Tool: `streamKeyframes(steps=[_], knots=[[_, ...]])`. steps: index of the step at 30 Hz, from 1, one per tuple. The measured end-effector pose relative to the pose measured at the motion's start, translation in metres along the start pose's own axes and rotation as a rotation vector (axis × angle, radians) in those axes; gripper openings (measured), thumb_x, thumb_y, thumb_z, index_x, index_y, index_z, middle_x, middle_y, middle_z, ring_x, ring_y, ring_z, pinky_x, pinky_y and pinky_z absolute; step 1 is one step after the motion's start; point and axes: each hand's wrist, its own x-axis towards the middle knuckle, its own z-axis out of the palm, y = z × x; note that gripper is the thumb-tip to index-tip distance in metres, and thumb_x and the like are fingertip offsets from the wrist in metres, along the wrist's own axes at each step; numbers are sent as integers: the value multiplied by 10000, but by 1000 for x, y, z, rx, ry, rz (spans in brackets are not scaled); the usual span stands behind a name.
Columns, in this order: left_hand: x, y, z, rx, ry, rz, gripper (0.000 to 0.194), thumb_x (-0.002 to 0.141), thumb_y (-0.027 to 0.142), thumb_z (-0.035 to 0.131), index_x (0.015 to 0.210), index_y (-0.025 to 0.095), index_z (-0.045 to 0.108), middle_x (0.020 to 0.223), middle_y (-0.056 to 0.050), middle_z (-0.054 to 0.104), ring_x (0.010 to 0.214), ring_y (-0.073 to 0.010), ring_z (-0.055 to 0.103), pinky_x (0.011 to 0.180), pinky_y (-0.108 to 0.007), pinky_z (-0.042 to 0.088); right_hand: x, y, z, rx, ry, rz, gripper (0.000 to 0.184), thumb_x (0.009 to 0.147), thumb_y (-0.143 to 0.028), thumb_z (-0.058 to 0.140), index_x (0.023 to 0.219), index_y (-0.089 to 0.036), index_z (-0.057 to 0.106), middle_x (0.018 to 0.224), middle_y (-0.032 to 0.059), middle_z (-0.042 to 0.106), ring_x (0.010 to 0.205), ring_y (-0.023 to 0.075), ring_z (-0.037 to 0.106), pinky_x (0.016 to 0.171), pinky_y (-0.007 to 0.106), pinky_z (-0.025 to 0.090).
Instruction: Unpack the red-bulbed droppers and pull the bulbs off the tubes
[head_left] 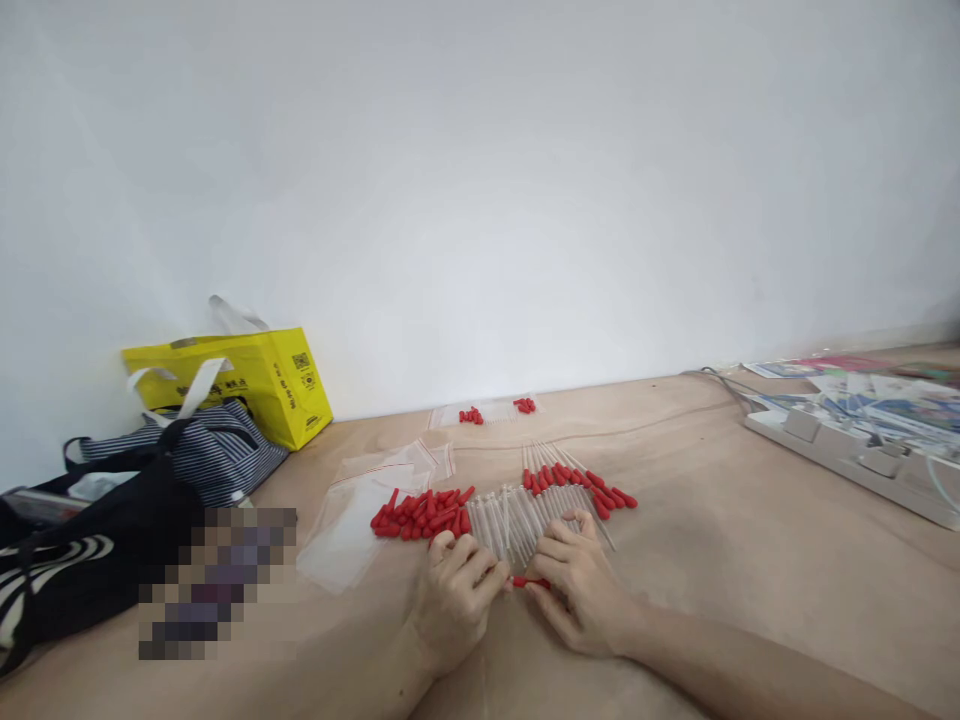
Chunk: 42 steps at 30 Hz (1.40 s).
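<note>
Low in the middle, my right hand (pixel 574 580) is closed on a red rubber dropper bulb (pixel 520 581), which lies level between my two hands. My left hand (pixel 459 595) is closed right at the bulb's left end, in a pinch on what looks like a glass dropper tube, mostly hidden by the fingers. Just beyond my hands lies a row of clear glass tubes (pixel 491 522). A heap of loose red bulbs (pixel 424 512) sits to their left. Behind and to the right, several droppers with red bulbs fitted (pixel 559 476) lie fanned out.
Clear zip bags (pixel 356 525) lie left of the heap. Another bag with red-bulbed droppers (pixel 487 413) is near the wall. A yellow bag (pixel 292 390), a striped bag (pixel 225 450) and a black bag (pixel 97 560) stand left. A white power strip (pixel 847 465) and printed papers lie right.
</note>
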Motion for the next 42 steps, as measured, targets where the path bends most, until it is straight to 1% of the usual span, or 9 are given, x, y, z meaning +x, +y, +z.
streamKeyframes(steps=[4, 9, 14, 18, 21, 24, 29, 36, 42], knots=[[-2, -4, -1, -44, 19, 3, 235, 835, 183, 417, 653, 187, 564, 585, 2, 541, 599, -131, 403, 586, -293, 252, -2, 0, -2, 15, 19, -4, 71, 702, -181, 451, 642, -175, 489, 613, -14, 511, 685, 138, 427, 779, 375, 240], [3, -10, -8, -157, 134, -169, 239, 847, 121, 382, 713, 181, 570, 609, -6, 555, 621, -132, 444, 587, -262, 330, -2, 22, -16, -8, 100, 126, 129, 755, -206, 444, 662, -184, 531, 626, -16, 530, 669, 130, 460, 770, 350, 245], [23, -10, -11, -354, 86, -349, 187, 851, 194, 385, 752, 176, 542, 690, -13, 578, 671, -137, 521, 623, -260, 415, 4, 74, -34, -94, 228, 567, 207, 784, -333, 443, 740, -222, 613, 745, 11, 624, 764, 172, 536, 766, 346, 250], [52, -22, -1, -609, -120, -713, 117, 822, 218, 406, 781, 173, 506, 685, 4, 582, 607, -126, 560, 566, -245, 439, 0, 114, -44, -123, 193, 990, 251, 745, -393, 461, 800, -213, 628, 725, 28, 647, 745, 198, 570, 761, 356, 280], [79, -28, 17, -757, -275, -917, 128, 799, 176, 424, 914, 154, 475, 685, 7, 596, 565, -103, 587, 539, -213, 450, -4, 129, -46, -135, 111, 1132, 256, 718, -408, 486, 796, -207, 624, 753, 35, 655, 781, 214, 580, 759, 354, 309], [100, -24, 41, -737, -366, -952, 204, 764, 157, 470, 968, 138, 473, 596, 20, 605, 530, -101, 597, 511, -189, 433, -5, 134, -43, -108, -25, 1145, 255, 713, -431, 483, 739, -222, 628, 745, 18, 658, 779, 209, 586, 763, 349, 329], [114, -9, 67, -587, -521, -980, 79, 679, 163, 558, 758, 158, 559, 443, 34, 561, 518, -136, 589, 516, -208, 409, -5, 136, -41, -135, -78, 1119, 353, 775, -462, 388, 685, -216, 626, 740, 36, 659, 824, 235, 583, 773, 372, 337], [114, -6, 69, -422, -628, -933, 44, 640, 153, 599, 615, 166, 567, 521, -3, 610, 618, -158, 608, 585, -218, 406, -1, 133, -38, -160, -63, 1074, 278, 776, -393, 421, 804, -222, 638, 872, 41, 661, 861, 210, 577, 738, 318, 355], [112, -6, 70, -340, -622, -875, 38, 635, 149, 616, 639, 156, 579, 589, -28, 629, 643, -171, 607, 588, -229, 402, 15, 135, -29, -178, -123, 1009, 251, 725, -406, 489, 763, -222, 655, 868, 39, 654, 833, 199, 585, 691, 278, 377]])
